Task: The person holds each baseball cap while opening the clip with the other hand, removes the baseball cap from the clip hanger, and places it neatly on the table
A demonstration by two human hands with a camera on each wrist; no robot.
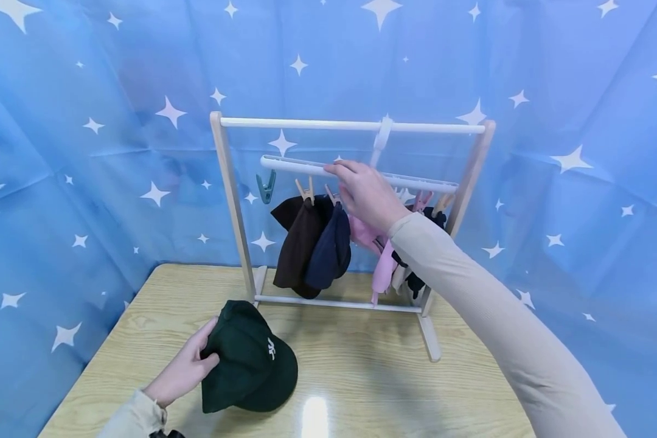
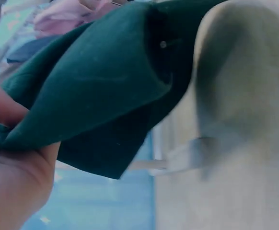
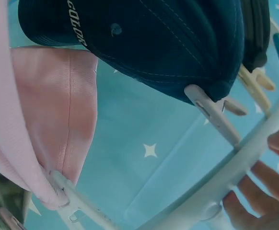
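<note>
A dark green cap (image 1: 250, 365) lies on the wooden table (image 1: 361, 377), and my left hand (image 1: 183, 368) grips its back edge; the left wrist view shows the green cap (image 2: 96, 91) pinched against my left hand (image 2: 10, 158). My right hand (image 1: 361, 191) reaches up and holds the white clip hanger bar (image 1: 295, 165) that hangs from the wooden rack (image 1: 227, 201). Clipped under the bar are a brown cap (image 1: 298, 243), a navy cap (image 1: 331, 249) and a pink cap (image 1: 369, 237). In the right wrist view my fingers (image 3: 264, 191) curl round the bar (image 3: 235, 177), beside the navy cap (image 3: 154, 43) and pink cap (image 3: 48, 120).
An empty teal clip (image 1: 266, 187) hangs at the bar's left end. More dark caps (image 1: 416, 280) hang at the right end. A blue star-patterned curtain (image 1: 87, 152) surrounds the table on three sides. The rack's feet (image 1: 429, 337) stand on the table behind the green cap.
</note>
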